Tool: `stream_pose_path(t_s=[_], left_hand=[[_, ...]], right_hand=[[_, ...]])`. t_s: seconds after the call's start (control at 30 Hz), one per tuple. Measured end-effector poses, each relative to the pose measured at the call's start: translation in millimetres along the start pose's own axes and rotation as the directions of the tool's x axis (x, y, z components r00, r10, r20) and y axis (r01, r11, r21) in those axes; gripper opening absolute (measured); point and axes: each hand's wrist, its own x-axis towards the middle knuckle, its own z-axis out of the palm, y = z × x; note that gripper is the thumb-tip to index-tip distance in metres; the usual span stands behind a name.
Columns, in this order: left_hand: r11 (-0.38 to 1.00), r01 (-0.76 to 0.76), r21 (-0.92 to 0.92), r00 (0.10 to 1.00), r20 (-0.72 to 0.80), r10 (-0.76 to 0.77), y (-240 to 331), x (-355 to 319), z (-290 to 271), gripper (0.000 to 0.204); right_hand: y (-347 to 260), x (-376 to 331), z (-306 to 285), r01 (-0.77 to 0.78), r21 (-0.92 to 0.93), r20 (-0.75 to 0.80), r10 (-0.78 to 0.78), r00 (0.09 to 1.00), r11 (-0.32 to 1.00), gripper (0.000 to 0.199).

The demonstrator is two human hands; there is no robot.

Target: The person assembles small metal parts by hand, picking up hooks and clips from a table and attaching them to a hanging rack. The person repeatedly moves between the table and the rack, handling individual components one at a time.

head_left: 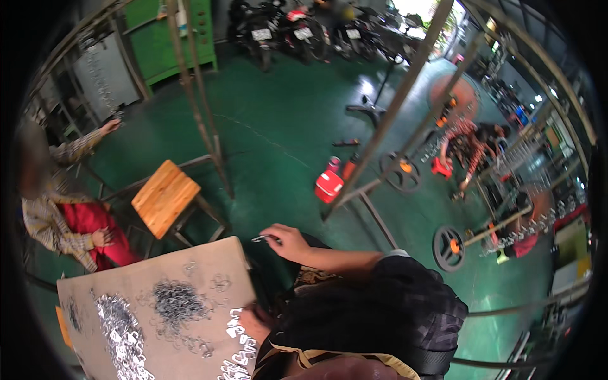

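My right hand is raised just past the table's corner, its fingers closed on a small shiny metal piece. Lower down, my left hand is at the table's near edge with fingers curled, beside a scatter of flat pale metal pieces. What those fingers hold, if anything, cannot be made out. A brown sheet covers the table. On it lie a heap of small dark metal rings or hooks and a longer heap of silvery pieces.
A person in a checked shirt sits across the table at left. Beyond it stands a wooden stool. Metal frame posts rise nearby. A red-and-white box stands on the green floor. Another person crouches at right; motorcycles line the back.
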Motion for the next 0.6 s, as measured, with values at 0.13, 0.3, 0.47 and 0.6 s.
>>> stream_pose_path(t_s=[0.13, 0.3, 0.47, 0.6], left_hand=[[0.999, -0.039, 0.030, 0.992, -0.120, 0.042, 27, 0, -13, 0.009], [0.993, -0.086, 0.079, 0.989, -0.111, 0.095, 35, 8, -8, 0.008], [0.973, -0.156, 0.169, 0.981, -0.092, 0.173, 24, 3, -4, 0.007], [0.971, -0.163, 0.177, 0.979, -0.093, 0.182, 25, 2, -3, 0.007]], right_hand=[[8, -17, -9, 0.006, 0.053, 0.008, -0.007, 1.000, 0.999, 0.017], [17, -22, -28, 0.046, 0.130, 0.034, -0.050, 0.998, 0.990, 0.016], [15, -30, -38, 0.076, 0.223, 0.010, -0.081, 0.997, 0.972, 0.017], [13, -33, -46, 0.058, 0.221, 0.071, -0.075, 0.995, 0.973, 0.017]])
